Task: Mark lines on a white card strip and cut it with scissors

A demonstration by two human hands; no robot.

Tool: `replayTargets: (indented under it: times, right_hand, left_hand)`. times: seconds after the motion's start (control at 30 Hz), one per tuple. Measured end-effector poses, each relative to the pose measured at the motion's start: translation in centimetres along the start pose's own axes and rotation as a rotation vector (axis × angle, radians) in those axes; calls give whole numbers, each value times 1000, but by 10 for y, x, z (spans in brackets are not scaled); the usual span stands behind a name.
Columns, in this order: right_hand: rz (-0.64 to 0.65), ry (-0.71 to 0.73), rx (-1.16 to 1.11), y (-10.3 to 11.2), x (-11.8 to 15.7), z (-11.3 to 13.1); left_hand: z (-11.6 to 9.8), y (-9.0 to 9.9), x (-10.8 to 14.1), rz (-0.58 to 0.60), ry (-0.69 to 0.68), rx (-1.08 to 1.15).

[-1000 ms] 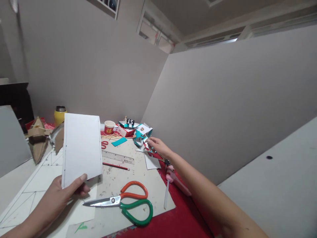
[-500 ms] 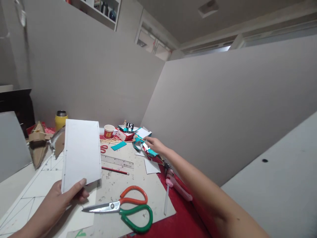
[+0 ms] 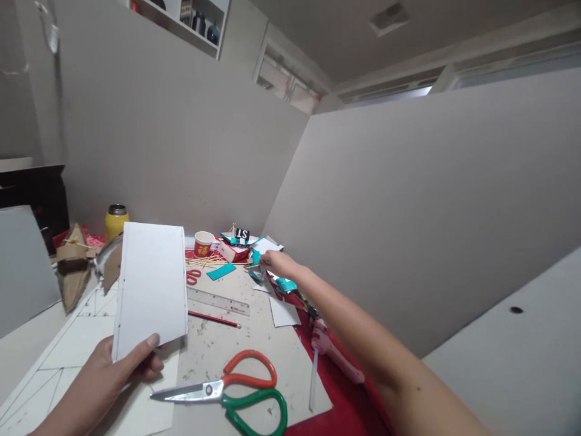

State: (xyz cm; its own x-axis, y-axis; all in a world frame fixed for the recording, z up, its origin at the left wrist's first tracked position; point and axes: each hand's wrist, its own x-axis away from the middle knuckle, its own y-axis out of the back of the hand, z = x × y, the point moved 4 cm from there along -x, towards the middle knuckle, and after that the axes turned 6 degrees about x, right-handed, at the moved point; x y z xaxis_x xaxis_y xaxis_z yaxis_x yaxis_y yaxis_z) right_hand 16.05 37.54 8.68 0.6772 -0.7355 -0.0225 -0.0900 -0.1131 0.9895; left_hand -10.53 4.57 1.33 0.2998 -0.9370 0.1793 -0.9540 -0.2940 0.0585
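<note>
My left hand point(image 3: 124, 369) is closed on the lower edge of a white rectangular card point(image 3: 152, 281), thumb in front, holding it upright above the table. Faint marks run along the card's side edges. My right hand point(image 3: 279, 264) reaches far out over a heap of teal and white scraps point(image 3: 285, 284). Its fingers are pinched, and a thin wooden stick point(image 3: 253, 266) shows at their tips. Between my arms lie large scissors point(image 3: 211, 390) with orange and green handles, blades pointing left. Beyond them are a red pencil point(image 3: 214, 319) and a clear ruler point(image 3: 220, 300).
A pink glue gun point(image 3: 336, 354) lies under my right forearm on red cloth. Farther back are a paper cup point(image 3: 204, 243), small red scissors point(image 3: 193, 277), a teal strip point(image 3: 221, 270) and a yellow bottle point(image 3: 117, 223). A cardboard boat point(image 3: 74, 266) stands at left.
My right hand has shifted slightly left and down over the scraps, and the stick at its fingertips now lies more level. The left hand still holds the card. The view has shifted slightly.
</note>
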Motion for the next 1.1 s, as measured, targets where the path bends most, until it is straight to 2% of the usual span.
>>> replayTargets:
  times: [0.47,0.87,1.1]
  right_hand:
    - [61,-10,57,-2,-17,-9]
    - [-8,12,84,0,-14,0]
    - [-8,16,120,0,-18,-1]
  left_hand:
    - [-7,-2,2,9,6,-29]
    - [-5,-2,2,24,34,4]
    - [-6,-2,2,40,26,-15]
